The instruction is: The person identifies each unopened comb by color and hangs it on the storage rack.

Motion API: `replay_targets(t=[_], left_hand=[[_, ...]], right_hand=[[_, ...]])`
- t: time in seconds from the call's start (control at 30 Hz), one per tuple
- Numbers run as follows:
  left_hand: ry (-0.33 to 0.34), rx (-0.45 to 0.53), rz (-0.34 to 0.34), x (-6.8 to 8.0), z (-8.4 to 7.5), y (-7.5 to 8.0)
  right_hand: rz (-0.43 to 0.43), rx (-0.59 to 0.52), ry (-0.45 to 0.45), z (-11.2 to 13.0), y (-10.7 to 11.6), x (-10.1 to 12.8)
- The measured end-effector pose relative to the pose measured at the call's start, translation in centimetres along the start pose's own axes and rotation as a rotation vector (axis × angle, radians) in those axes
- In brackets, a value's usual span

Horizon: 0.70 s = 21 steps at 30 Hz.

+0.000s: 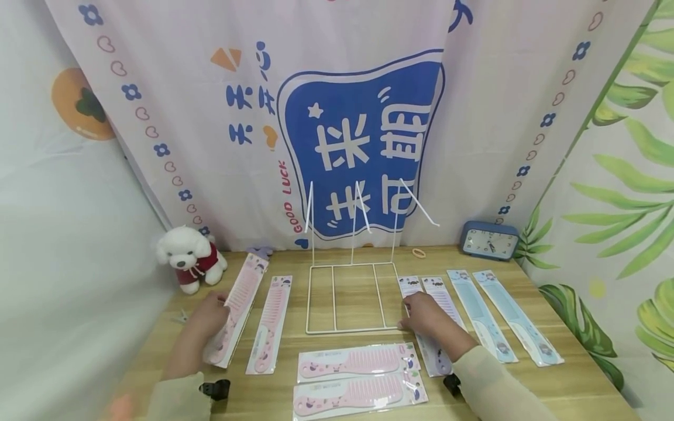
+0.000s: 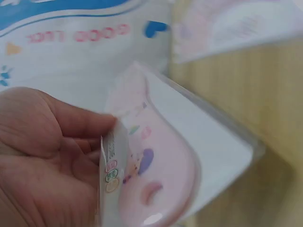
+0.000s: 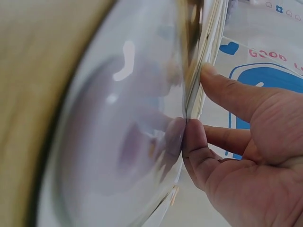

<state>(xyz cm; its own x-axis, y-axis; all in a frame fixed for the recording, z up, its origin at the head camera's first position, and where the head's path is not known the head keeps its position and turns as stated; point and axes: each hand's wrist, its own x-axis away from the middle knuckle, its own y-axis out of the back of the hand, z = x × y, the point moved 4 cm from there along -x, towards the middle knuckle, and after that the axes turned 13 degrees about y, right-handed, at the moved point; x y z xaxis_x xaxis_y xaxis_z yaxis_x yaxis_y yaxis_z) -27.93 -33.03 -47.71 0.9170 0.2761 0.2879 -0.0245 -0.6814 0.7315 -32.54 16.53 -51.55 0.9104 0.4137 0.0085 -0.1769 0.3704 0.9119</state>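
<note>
Pink packaged comb [image 1: 238, 310] at the left of the bench [image 1: 547, 374] is lifted at its near end by the left hand [image 1: 207, 318], whose fingers curl round the edge of the pack; the left wrist view shows the comb's handle end [image 2: 156, 184] tilted up off the wood beside the palm [image 2: 42, 161]. A second pink comb [image 1: 270, 324] lies flat just beside it on the right.

The right hand [image 1: 423, 316] rests on a lilac packaged comb [image 1: 434, 345] right of the wire rack [image 1: 350, 298]; in the right wrist view the thumb and a fingertip [image 3: 194, 142] pinch the edge of its clear pack [image 3: 128, 142]. Beside it lie another lilac comb [image 1: 444, 298] and two blue combs [image 1: 518, 318], all flat and roughly parallel.

Two more pink combs [image 1: 358, 377] lie crosswise at the near edge, between the arms. The white rack stands in the middle with three prongs rising from its back edge. Further out, a white plush dog [image 1: 188, 257] sits at the back left, a blue clock [image 1: 489, 241] at the back right, and a small ring [image 1: 418, 252] near the clock. Printed cloth [image 1: 363, 134] hangs behind.
</note>
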Motion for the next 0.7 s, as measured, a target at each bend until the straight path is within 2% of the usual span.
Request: replay_targets(t=[0.13,0.27,0.37,0.5,0.57,0.7], left_hand=[[-0.096,0.154,0.028,1.5,-2.2,0.9],[-0.197,0.36,0.101,3.4,-4.5,1.3],[-0.3,0.441,0.146,4.8,-5.9,1.4],[-0.465,0.453,0.182,6.1,-7.1,1.4],[-0.526,0.454,0.194,6.3,-7.4,1.3],[-0.562,0.451,0.204,6.5,-7.7,1.2]], right_hand=[[-0.005,0.002,0.002,-0.1,0.0,0.0],[-0.006,0.002,0.005,-0.2,-0.1,-0.1],[-0.007,-0.008,0.006,-0.1,-0.2,-0.1],[-0.01,-0.017,0.006,-0.1,-0.2,-0.1],[-0.013,-0.013,0.008,-0.1,-0.1,-0.1],[-0.014,0.003,0.011,-0.3,-0.1,-0.2]])
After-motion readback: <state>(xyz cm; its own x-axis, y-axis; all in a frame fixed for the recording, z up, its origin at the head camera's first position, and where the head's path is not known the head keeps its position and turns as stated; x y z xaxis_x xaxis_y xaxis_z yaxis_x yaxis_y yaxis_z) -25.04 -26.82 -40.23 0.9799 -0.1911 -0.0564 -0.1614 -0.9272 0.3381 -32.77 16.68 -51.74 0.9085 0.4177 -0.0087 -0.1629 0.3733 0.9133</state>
